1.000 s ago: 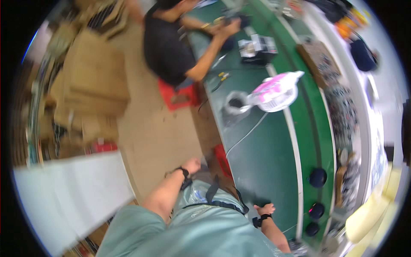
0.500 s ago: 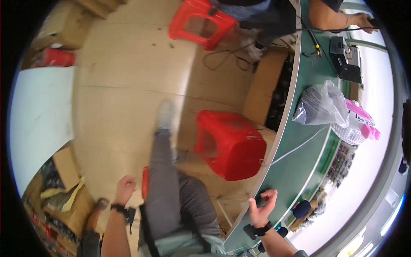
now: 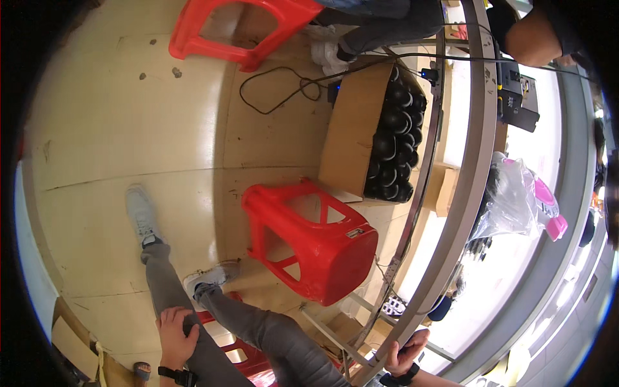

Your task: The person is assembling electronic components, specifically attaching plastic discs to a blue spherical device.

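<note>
We saw the left hand (image 3: 177, 338) lying slack and spread on the grey trouser leg (image 3: 169, 287), while the right hand (image 3: 407, 353) met the bench edge (image 3: 465, 213), right of the red stool (image 3: 345, 261); whether it gripped, we couldn't tell. The stool carried a small label (image 3: 356, 232) (too tiny for us to read), the black box (image 3: 521, 118) pale marks (image 3: 510, 101).

Red stools (image 3: 348, 261) on beige tiled floor (image 3: 116, 135)
</note>
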### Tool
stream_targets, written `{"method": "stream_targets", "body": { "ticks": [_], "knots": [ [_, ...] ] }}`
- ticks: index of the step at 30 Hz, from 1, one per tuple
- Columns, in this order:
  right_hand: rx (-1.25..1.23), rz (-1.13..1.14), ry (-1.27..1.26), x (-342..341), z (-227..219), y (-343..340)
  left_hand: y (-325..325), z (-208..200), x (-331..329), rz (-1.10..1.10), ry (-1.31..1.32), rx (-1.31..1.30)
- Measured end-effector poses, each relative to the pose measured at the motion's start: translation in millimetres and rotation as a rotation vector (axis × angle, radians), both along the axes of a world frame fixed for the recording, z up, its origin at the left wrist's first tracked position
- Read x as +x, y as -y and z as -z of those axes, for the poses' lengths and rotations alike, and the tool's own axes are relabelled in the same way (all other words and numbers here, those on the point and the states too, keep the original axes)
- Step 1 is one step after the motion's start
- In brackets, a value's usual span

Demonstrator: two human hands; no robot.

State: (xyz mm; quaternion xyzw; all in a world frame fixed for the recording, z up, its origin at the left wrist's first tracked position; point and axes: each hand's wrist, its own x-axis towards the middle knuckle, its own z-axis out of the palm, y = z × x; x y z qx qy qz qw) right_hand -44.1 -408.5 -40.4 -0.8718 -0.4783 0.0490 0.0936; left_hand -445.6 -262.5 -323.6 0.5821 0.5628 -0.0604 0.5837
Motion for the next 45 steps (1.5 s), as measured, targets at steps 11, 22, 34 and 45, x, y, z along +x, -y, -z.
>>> {"method": "stream_targets", "body": {
  "ticks": [11, 22, 34, 45],
  "knots": [
    [-0.071, -0.087, 0.036, 4.7, -4.3, 3.4, -28.0, -15.7, 1.4, 0.049, -0.032, -0.11],
    [-0.151, 0.225, 0.088, -36.4, -17.5, -53.2, -137.5, -121.2, 13.2, 0.327, 0.152, 0.038],
    [-0.343, 0.383, -0.282, 167.2, 291.1, -402.9, -254.3, -78.8, 17.4, -0.288, 0.241, 0.12],
    [-0.687, 0.293, 0.887, 483.2, 328.9, -562.3, -357.6, 78.4, 47.3, -0.231, -0.03, 0.648]
  ]
}}
